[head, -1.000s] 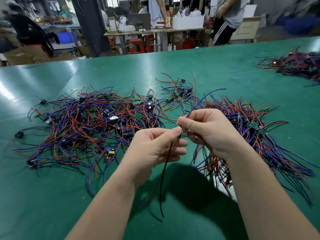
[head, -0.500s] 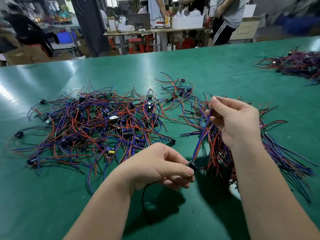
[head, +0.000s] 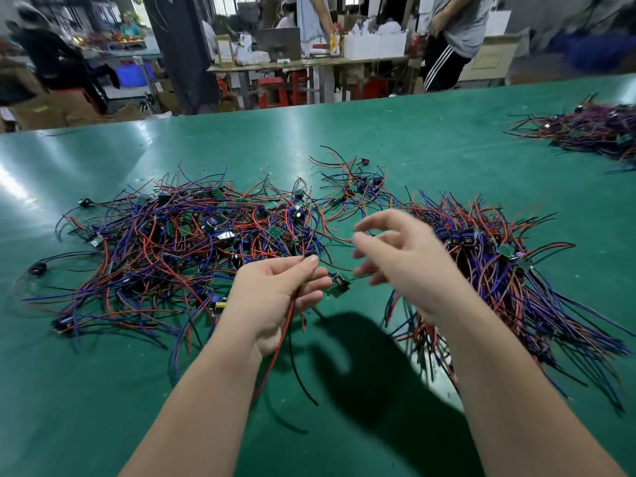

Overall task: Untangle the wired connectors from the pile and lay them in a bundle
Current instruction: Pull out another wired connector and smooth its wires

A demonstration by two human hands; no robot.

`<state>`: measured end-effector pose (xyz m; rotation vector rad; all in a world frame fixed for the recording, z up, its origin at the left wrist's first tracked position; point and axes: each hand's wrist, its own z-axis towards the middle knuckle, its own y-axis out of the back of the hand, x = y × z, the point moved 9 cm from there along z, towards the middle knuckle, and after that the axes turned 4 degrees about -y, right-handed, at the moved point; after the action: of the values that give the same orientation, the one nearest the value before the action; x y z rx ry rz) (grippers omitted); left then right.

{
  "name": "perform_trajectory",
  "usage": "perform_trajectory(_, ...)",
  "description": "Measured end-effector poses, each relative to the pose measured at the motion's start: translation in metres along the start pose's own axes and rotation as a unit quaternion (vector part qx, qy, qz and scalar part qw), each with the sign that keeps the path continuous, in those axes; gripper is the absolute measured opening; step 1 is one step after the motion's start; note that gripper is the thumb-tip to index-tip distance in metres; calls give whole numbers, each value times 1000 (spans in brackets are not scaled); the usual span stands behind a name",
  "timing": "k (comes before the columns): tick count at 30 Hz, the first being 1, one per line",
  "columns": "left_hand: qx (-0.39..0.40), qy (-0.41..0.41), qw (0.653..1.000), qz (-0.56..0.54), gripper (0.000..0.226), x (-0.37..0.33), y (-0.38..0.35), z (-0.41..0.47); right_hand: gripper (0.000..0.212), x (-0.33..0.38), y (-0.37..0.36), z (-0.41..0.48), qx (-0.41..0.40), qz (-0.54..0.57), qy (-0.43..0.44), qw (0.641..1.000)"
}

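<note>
Green-topped work table [head: 378, 139] across the whole head view, with a cluttered workbench [head: 309, 62], red stools [head: 275, 91] and a standing person [head: 454, 36] behind it. Tangled pile [head: 179, 249] of red, blue and black wired connectors spread over the left and centre of the table. Bundle [head: 509, 287] of the same parts on the right, wires roughly aligned and fanning toward the near edge. Further heap [head: 592, 129] well apart at the far right.

Left hand [head: 275, 294] raised at centre, just near of the pile. Pinches a red wire [head: 275, 352] and a black wire [head: 299, 370] between thumb and fingers, both trailing down past the wrist. Small green circuit board [head: 339, 286] just beyond its fingertips; whether joined to those wires, cannot tell.

Right hand [head: 402, 266] blurred, beside the bundle, fingers spread and loosely bent, gripping nothing.
</note>
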<state>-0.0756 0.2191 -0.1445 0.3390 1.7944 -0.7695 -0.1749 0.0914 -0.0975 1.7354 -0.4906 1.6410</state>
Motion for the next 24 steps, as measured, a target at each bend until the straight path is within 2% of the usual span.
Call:
perform_trajectory(2,14,-31,999,11,7,2,-8,-1,10,-3,-23,-5,67,-37,6,997)
perform_trajectory(5,97,-49,992,67,23,8,-28,-7,14,1,-18,-4,3,-162,57,985)
perform_trajectory(7,163,-38,981,99,33,14,-42,-14,11,4,-8,-4,-38,-204,77,975)
perform_trajectory(10,200,-38,972,113,54,17,-53,-21,13,7,3,-2,-64,-176,85,979)
perform_trajectory(13,207,-42,974,84,60,11,-58,-27,16,17,25,-3,-135,-72,112,982)
perform_trajectory(15,222,-60,968,96,49,7,-61,-30,18,31,57,-13,-243,-19,180,953)
perform_trajectory(18,249,-68,961,98,42,6,-70,-36,18,50,97,-36,-389,-72,283,874)
perform_trajectory(20,274,-51,955,100,44,12,-77,-41,17,46,114,-38,-436,-127,262,852)
perform_trajectory(21,288,-44,951,108,44,17,-80,-43,19,41,120,-32,-439,-171,218,855)
perform_trajectory(24,308,-18,940,145,46,30,-84,-46,24,8,125,-3,-337,-307,27,890)
